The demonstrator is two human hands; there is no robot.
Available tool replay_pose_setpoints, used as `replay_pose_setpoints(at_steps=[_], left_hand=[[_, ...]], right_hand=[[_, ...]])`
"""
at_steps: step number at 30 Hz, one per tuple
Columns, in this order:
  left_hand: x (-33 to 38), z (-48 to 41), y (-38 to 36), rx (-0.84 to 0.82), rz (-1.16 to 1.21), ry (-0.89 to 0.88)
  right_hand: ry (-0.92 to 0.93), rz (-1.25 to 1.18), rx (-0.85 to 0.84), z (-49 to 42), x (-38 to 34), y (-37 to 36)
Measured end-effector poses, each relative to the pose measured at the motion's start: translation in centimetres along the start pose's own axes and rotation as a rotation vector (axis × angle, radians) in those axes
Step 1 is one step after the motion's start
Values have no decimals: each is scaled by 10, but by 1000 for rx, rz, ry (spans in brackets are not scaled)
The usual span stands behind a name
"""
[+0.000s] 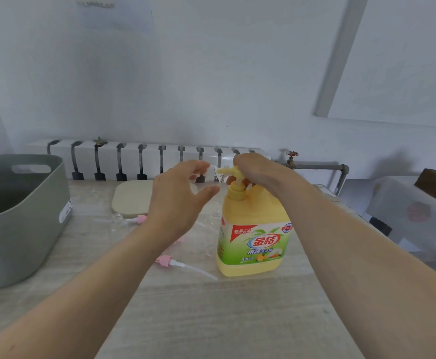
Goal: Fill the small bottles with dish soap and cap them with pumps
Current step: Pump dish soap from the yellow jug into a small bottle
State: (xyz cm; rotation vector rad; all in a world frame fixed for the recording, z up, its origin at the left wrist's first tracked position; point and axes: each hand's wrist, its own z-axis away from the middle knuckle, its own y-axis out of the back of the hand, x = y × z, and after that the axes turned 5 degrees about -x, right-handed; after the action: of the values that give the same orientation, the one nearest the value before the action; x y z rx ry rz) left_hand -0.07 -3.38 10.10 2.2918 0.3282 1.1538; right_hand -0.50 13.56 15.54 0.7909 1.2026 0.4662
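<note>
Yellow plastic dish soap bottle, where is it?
Head view, right of centre: the yellow plastic bottle stands on the pale table, right hand gripping its pump.

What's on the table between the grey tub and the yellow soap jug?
Head view: pink pumps and small clear bottles, partly behind the left arm.

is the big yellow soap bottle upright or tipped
Upright: the soap bottle stands on its base, pump on top under the right hand.
</note>
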Motion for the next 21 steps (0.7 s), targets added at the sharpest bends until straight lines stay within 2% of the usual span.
replay_pose_setpoints(at_steps=[11,21], left_hand=[[1,1,1,13,-5,-5],[1,0,1,17,-2,-9]], right_hand=[[-9,77,33,-7,3,0],[-17,54,41,-8,3,-2]])
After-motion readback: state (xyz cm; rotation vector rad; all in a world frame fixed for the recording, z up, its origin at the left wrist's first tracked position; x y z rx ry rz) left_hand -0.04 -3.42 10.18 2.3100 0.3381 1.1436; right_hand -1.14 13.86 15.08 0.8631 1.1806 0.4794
